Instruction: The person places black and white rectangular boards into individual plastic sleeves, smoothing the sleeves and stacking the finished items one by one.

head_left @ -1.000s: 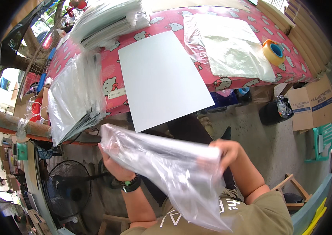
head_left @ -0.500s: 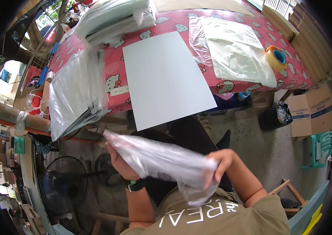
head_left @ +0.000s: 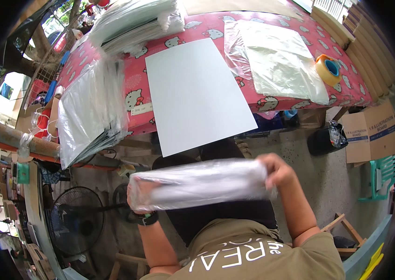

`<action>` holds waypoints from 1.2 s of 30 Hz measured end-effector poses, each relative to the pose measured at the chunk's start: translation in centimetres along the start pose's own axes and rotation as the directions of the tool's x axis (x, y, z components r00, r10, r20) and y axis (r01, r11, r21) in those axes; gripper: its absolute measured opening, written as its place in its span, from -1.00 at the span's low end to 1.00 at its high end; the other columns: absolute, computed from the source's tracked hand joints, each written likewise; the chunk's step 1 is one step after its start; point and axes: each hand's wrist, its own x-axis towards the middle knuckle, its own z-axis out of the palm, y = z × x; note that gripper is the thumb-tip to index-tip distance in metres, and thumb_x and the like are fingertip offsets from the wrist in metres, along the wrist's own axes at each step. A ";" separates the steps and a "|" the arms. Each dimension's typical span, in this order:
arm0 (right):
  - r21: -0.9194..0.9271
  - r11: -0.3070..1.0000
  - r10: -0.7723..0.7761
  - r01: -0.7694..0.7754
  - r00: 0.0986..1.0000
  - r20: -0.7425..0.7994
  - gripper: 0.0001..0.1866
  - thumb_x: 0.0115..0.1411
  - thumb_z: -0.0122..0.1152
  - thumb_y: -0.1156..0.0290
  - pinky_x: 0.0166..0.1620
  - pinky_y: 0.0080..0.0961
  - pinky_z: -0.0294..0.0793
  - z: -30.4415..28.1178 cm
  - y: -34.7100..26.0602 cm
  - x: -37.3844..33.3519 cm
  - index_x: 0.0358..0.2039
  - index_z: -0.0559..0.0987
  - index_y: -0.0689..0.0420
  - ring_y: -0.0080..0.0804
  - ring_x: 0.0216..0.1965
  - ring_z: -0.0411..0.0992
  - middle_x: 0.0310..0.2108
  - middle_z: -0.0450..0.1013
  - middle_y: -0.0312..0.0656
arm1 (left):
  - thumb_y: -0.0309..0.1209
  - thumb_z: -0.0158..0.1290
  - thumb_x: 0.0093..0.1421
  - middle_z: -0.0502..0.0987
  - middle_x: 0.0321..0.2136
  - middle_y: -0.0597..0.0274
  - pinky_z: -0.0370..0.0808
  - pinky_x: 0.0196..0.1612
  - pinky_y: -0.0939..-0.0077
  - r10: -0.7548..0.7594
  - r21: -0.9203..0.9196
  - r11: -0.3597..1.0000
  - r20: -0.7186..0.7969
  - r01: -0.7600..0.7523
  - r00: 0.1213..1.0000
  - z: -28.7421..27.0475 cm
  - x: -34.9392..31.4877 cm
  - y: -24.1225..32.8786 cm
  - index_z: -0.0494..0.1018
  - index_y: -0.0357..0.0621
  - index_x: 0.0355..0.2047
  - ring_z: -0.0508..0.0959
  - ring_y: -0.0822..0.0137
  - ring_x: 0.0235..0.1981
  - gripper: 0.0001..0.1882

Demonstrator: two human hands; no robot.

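Above my lap, a clear plastic bag [head_left: 207, 183] stretches between my two hands, shiny and smeared by motion. At its left end my left hand [head_left: 142, 193] shows through the film; whether it is inside the bag or behind it I cannot tell. The fingers of my right hand [head_left: 277, 171] are closed on the bag's right end. Beyond it a plain white board [head_left: 202, 93] lies on the table, its near edge sticking out past the table's front. To the right of the board is a flat pile of clear plastic bags [head_left: 279, 60].
A pink patterned cloth covers the table [head_left: 174, 41]. Plastic-wrapped sheets [head_left: 92, 107] hang over its front left edge, with another stack [head_left: 137, 23] behind. A tape roll [head_left: 328, 70] sits at right. Below are a fan [head_left: 77, 214], a black bin [head_left: 325, 140] and a cardboard box [head_left: 370, 130].
My right hand has risen and moved right, and my left hand has dropped slightly. The plastic bag has swung from slanting to nearly level. The board stays in place.
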 end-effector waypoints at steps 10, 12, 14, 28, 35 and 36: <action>-0.842 0.473 -0.651 -0.260 0.540 -0.533 -0.53 -0.07 -0.02 0.61 -0.59 -0.61 0.18 -0.6 1.1 3.8 -0.05 0.35 0.27 -0.58 -0.70 0.17 -0.74 0.23 -0.15 | -0.65 -0.02 -0.11 0.35 -0.65 0.34 0.28 -0.44 0.59 -0.580 -0.176 0.802 0.000 0.571 0.814 5.8 8.2 8.5 0.44 -0.25 -0.29 0.29 0.46 -0.56 -0.70; -0.831 0.499 -0.641 -0.248 0.539 -0.546 -0.57 -0.05 -0.03 0.59 -0.58 -0.58 0.21 -0.6 1.2 3.8 -0.08 0.37 0.28 -0.57 -0.72 0.17 -0.76 0.24 -0.13 | -0.64 -0.01 -0.10 0.41 -0.63 0.28 0.28 -0.44 0.55 -0.455 -0.063 0.889 0.003 0.454 0.891 6.2 7.5 7.8 0.47 -0.25 -0.33 0.30 0.40 -0.56 -0.75; -0.838 0.491 -0.631 -0.238 0.566 -0.530 -0.59 -0.05 -0.03 0.58 -0.56 -0.59 0.23 -0.8 1.4 3.6 -0.10 0.39 0.30 -0.58 -0.70 0.20 -0.73 0.29 -0.13 | -0.63 0.00 -0.10 0.45 -0.60 0.20 0.29 -0.44 0.52 -0.443 -0.064 0.895 -0.007 0.442 0.896 6.0 7.2 8.1 0.50 -0.24 -0.38 0.32 0.34 -0.56 -0.78; -0.704 0.703 -0.617 -0.101 0.405 -0.675 -0.75 -0.09 0.01 0.63 -0.50 -0.71 0.25 1.5 2.4 2.8 -0.31 0.43 0.34 -0.65 -0.57 0.26 -0.60 0.36 -0.26 | -0.58 -0.03 -0.06 0.38 -0.64 0.15 0.33 -0.45 0.54 -0.462 -0.005 0.887 0.053 0.463 0.885 4.6 6.0 7.5 0.45 -0.29 -0.51 0.38 0.33 -0.59 -0.92; -0.350 0.936 -0.301 0.018 0.555 -0.775 -0.94 -0.07 0.07 0.58 -0.38 -0.72 0.26 0.4 5.6 -3.1 -0.51 0.42 0.21 -0.66 -0.50 0.28 -0.56 0.37 -0.32 | -0.57 0.11 -0.11 0.37 -0.65 0.43 0.25 -0.49 0.74 -0.658 -0.380 0.487 0.432 0.786 0.617 0.6 1.3 7.1 0.39 -0.24 -0.62 0.31 0.62 -0.59 -0.90; -0.290 0.957 -0.250 0.030 0.595 -0.764 -0.94 -0.07 0.09 0.57 -0.35 -0.70 0.27 -0.5 5.0 -2.9 -0.51 0.43 0.21 -0.65 -0.49 0.29 -0.56 0.37 -0.32 | -0.57 0.11 -0.10 0.38 -0.63 0.43 0.25 -0.49 0.74 -0.669 -0.365 0.480 0.437 0.798 0.602 0.7 2.3 7.2 0.40 -0.24 -0.59 0.32 0.62 -0.58 -0.91</action>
